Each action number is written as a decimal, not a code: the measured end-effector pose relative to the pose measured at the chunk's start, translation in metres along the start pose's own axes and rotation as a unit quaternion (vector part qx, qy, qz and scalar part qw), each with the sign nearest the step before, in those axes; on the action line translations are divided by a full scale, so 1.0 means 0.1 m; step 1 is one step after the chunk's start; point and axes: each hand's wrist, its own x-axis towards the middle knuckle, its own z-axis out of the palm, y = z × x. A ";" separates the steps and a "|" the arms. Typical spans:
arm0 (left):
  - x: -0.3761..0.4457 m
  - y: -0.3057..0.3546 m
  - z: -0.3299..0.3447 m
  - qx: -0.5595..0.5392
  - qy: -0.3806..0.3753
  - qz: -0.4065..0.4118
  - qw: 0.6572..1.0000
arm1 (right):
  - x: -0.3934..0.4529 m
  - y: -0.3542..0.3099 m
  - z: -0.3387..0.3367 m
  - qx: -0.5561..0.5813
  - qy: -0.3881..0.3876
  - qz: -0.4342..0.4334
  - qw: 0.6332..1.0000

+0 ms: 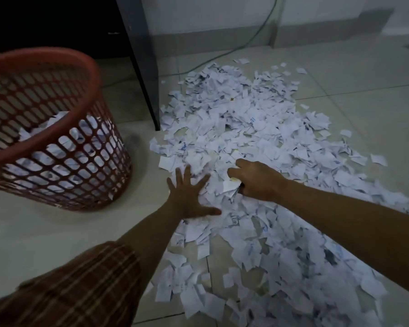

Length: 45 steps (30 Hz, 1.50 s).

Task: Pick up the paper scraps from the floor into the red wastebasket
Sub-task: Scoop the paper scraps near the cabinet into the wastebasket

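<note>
Pale floor tiles are covered by a wide spread of scraps, reaching from a dark furniture leg toward the camera. To their left, a red basket is seen partly filled with paper. The left hand is laid flat, fingers spread, at the pile's edge; scraps are gripped in the curled right hand.

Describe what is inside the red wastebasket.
Through the mesh of the red wastebasket, white paper scraps with blue print fill the lower part. The basket's bottom is covered by them, so whether anything else lies beneath cannot be seen.
</note>
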 end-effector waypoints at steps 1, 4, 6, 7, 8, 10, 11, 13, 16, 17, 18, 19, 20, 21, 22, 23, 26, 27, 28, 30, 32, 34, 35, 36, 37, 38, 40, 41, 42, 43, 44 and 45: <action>-0.03 0.01 0.09 0.022 0.017 -0.004 1.000 | 0.00 -0.01 0.01 0.001 0.007 -0.001 1.000; -0.17 0.00 0.18 0.032 0.121 0.025 0.992 | 0.06 -0.09 0.01 0.001 0.001 0.000 1.000; -0.24 -0.04 0.12 0.027 0.109 0.046 0.993 | 0.13 -0.17 -0.01 -0.002 -0.008 -0.012 1.000; -0.27 -0.08 0.07 0.028 0.083 0.051 0.995 | 0.18 -0.23 -0.04 -0.008 -0.007 -0.023 1.000; -0.31 -0.12 0.00 0.028 0.060 0.056 0.996 | 0.25 -0.29 -0.08 -0.008 -0.005 -0.028 1.000; -0.35 -0.14 -0.17 0.004 0.043 0.059 0.997 | 0.38 -0.37 -0.19 -0.003 0.016 -0.022 1.000; -0.41 -0.16 -0.29 -0.017 0.060 0.057 0.996 | 0.46 -0.45 -0.26 -0.001 0.033 -0.027 0.999; -0.49 -0.13 -0.58 -0.053 0.107 0.066 0.991 | 0.60 -0.54 -0.43 0.002 0.061 -0.033 0.998; -0.61 -0.12 -1.10 -0.083 0.179 0.089 0.976 | 0.82 -0.66 -0.75 -0.006 0.108 -0.025 0.994; -0.66 -0.14 -1.28 -0.086 0.197 0.095 0.972 | 0.88 -0.70 -0.86 -0.011 0.120 -0.023 0.992; -0.70 -0.14 -1.44 -0.088 0.207 0.101 0.969 | 0.94 -0.72 -0.96 -0.016 0.134 -0.023 0.991; -0.74 -0.15 -1.60 -0.087 0.212 0.103 0.968 | 0.99 -0.74 -1.04 -0.020 0.150 -0.020 0.988; -0.78 -0.17 -1.76 -0.073 0.217 0.106 0.968 | 1.04 -0.76 -1.12 -0.018 0.169 -0.017 0.985; -0.81 -0.19 -1.90 -0.047 0.220 0.111 0.968 | 1.08 -0.77 -1.18 -0.014 0.190 -0.012 0.982; -0.86 -0.23 -2.07 -0.013 0.223 0.116 0.968 | 1.13 -0.78 -1.25 -0.012 0.207 -0.006 0.978; -0.89 -0.27 -2.20 0.017 0.222 0.120 0.967 | 1.16 -0.76 -1.29 -0.014 0.221 0.004 0.975; -1.04 -0.48 -2.59 0.055 0.222 0.105 0.968 | 1.24 -0.73 -1.38 -0.031 0.244 0.039 0.968; -1.10 -0.57 -2.70 0.054 0.228 0.100 0.967 | 1.28 -0.72 -1.39 -0.032 0.246 0.043 0.968; -1.15 -0.63 -2.79 0.045 0.236 0.098 0.966 | 1.28 -0.70 -1.39 -0.033 0.247 0.048 0.967; -1.25 -0.82 -2.99 0.018 0.274 0.095 0.957 | 1.35 -0.71 -1.38 -0.029 0.248 0.054 0.967; -1.35 -1.00 -3.18 0.013 0.318 0.074 0.945 | 1.47 -0.74 -1.38 -0.022 0.253 0.057 0.965; -1.46 -1.20 -3.33 0.022 0.342 0.048 0.938 | 1.66 -0.84 -1.39 -0.008 0.263 0.050 0.963; -1.52 -1.28 -3.37 0.025 0.350 0.042 0.936 | 1.75 -0.89 -1.41 -0.003 0.270 0.044 0.962; -1.56 -1.39 -3.38 0.029 0.353 0.031 0.935 | 1.86 -0.97 -1.42 0.001 0.281 0.034 0.959; -1.61 -1.49 -3.37 0.029 0.360 0.022 0.932 | 1.98 -1.06 -1.44 0.005 0.292 0.024 0.956; -1.62 -1.61 -3.32 0.018 0.365 0.005 0.931 | 2.10 -1.16 -1.47 0.009 0.299 0.017 0.954; -1.67 -1.81 -3.16 -0.039 0.357 -0.045 0.932 | 2.34 -1.39 -1.53 0.015 0.313 0.007 0.950; -1.67 -1.90 -3.05 -0.057 0.335 -0.071 0.938 | 2.45 -1.51 -1.56 0.022 0.322 -0.002 0.946; -1.68 -1.99 -2.95 -0.056 0.302 -0.090 0.947 | 2.57 -1.64 -1.58 0.031 0.330 -0.015 0.943; -1.68 -2.06 -2.85 -0.039 0.259 -0.104 0.960 | 2.68 -1.75 -1.60 0.040 0.340 -0.031 0.939; -1.69 -2.11 -2.77 -0.023 0.214 -0.114 0.970 | 2.79 -1.85 -1.62 0.050 0.347 -0.043 0.935; -1.70 -2.17 -2.71 -0.017 0.160 -0.125 0.979 | 2.90 -1.95 -1.62 0.063 0.351 -0.049 0.933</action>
